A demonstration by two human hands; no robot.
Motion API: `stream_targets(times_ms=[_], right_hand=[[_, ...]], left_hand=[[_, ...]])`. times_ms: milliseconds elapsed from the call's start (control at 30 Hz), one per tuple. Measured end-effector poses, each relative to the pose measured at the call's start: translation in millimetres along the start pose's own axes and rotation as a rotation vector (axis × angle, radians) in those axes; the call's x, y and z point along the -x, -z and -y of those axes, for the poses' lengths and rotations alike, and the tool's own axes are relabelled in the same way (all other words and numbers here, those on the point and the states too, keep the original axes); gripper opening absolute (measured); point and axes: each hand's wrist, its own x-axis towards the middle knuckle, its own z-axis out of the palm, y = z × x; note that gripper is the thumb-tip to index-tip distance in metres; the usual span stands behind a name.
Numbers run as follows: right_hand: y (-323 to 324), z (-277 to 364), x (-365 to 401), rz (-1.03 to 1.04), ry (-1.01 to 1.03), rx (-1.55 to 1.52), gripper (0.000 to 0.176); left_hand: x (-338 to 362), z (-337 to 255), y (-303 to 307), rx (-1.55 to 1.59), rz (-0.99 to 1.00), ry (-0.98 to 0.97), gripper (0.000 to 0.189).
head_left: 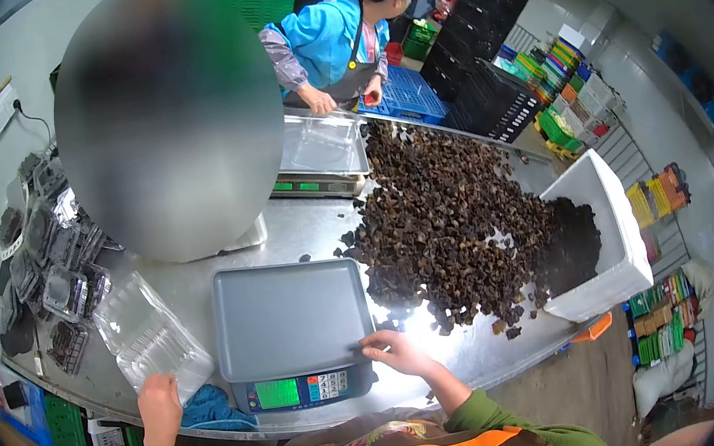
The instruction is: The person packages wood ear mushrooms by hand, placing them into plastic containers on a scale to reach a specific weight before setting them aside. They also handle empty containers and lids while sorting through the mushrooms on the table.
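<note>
My left hand [159,401] has its fingers closed on the near edge of an opened clear plastic clamshell box [148,332], which lies tilted at the left of the scale. The digital scale [293,317] has a bare grey tray and a lit green display. My right hand [397,353] is at the tray's lower right corner, fingers stretched toward it and apart, holding nothing that I can see. A large heap of dark brown pieces, like wood ear mushrooms [456,219], spreads over the table to the right.
A white foam box [620,233] lies tipped at the right, dark pieces spilling from it. Filled clear boxes [54,254] are piled at the left. A co-worker in blue [320,43] stands across the metal table [320,219] by a second scale [325,182]. A blurred disc hides the upper left.
</note>
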Motion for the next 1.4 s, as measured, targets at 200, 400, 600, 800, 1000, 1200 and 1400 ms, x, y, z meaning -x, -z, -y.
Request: stream_targets(times_ms=[200, 400, 600, 800, 1000, 1200, 1400], right_hand=[[0, -21, 11, -0.236, 0.182, -0.009, 0.025], [-28, -120, 59, -0.687, -0.294, 0.077, 0.071], [-62, -139, 62, -0.800, -0.274, 0.358, 0.107], [-71, -146, 5, -0.569, 0.243, 0.399, 0.075], [24, -166, -76, -0.875, 0.251, 0.449, 0.048], [14, -138, -77, -0.360, 0.518, 0.456, 0.074], [7, -135, -136, -0.402, 0.568, 0.414, 0.068]], left_hand=[[-14, 1, 10, 0.174, 0.021, 0.104, 0.015], [-25, 42, 27, 0.018, 0.187, 0.181, 0.022], [-65, -65, 63, 0.001, -0.439, 0.133, 0.032], [-86, -122, -2, 0.105, -0.174, -0.410, 0.012], [-91, -158, -71, 0.183, 0.068, -0.549, 0.013], [-94, -191, -98, 0.221, 0.195, -0.603, 0.019], [-94, -203, -115, 0.254, 0.291, -0.465, 0.018]])
